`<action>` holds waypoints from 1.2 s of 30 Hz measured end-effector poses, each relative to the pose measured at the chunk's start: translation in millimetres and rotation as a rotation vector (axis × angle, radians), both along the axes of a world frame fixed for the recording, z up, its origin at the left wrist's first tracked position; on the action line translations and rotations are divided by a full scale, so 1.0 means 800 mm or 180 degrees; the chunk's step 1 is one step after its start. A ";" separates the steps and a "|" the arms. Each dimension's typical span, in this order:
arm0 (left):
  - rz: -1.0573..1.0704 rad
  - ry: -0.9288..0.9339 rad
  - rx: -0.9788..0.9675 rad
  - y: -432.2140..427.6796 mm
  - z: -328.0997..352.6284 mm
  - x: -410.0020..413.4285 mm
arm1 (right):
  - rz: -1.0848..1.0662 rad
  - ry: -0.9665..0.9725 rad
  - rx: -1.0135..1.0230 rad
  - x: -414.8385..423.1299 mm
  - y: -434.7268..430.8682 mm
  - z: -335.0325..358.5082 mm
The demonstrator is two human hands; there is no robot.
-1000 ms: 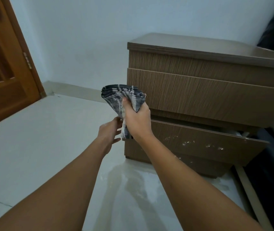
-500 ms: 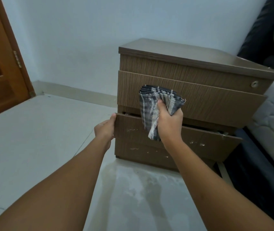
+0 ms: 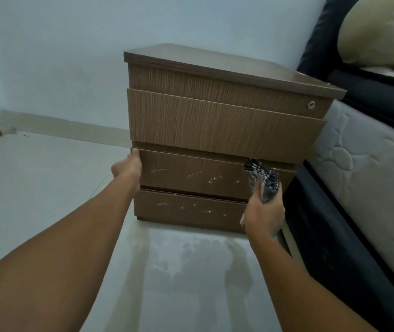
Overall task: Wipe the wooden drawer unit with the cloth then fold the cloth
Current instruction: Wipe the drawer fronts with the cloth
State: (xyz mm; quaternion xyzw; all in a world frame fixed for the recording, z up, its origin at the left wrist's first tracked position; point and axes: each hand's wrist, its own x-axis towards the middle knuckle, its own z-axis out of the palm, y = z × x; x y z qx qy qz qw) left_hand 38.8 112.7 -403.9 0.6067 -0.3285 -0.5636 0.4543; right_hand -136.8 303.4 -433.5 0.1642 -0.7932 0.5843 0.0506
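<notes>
Head view: wooden drawer unit [image 3: 217,121] on the pale floor [image 3: 35,188], right up against a bed [image 3: 363,164]. Drawers all look pushed in now, so can't tell what's inside; half a second ago the third one down stuck out at an angle. Whitish smudges across the two lower fronts. Left hand [image 3: 127,167] curled round the left edge of that third drawer, same spot as before. Right hand [image 3: 263,216] clenched on the bunched checked cloth [image 3: 261,180], now over by the unit's right edge, lower than earlier when held mid-front. Damp patches on the floor in front.
</notes>
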 end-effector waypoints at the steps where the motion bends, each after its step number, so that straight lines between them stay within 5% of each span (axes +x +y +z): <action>1: -0.0049 -0.0121 -0.0075 0.000 -0.002 -0.002 | -0.0190 -0.0153 -0.0169 -0.009 0.004 0.000; 6: -0.0237 -0.0848 -0.0580 0.003 -0.008 -0.018 | -0.0673 -0.0720 -0.0879 -0.045 0.005 -0.008; 14: 0.0254 -0.0539 -0.0507 -0.011 -0.011 -0.012 | -0.0593 -0.1109 -0.1307 -0.093 -0.049 -0.026; 18: 0.0156 -0.0511 -0.0578 -0.025 -0.017 -0.004 | -0.0299 -0.0947 -0.1100 -0.100 -0.087 -0.045; 24: -0.0296 -0.0519 -0.0568 -0.047 -0.019 0.015 | -0.0101 0.0072 -0.0697 -0.066 -0.118 -0.065; 36: -0.1047 -0.0386 -0.0392 -0.062 -0.009 0.042 | -0.0007 0.0029 -0.0524 0.018 -0.172 -0.060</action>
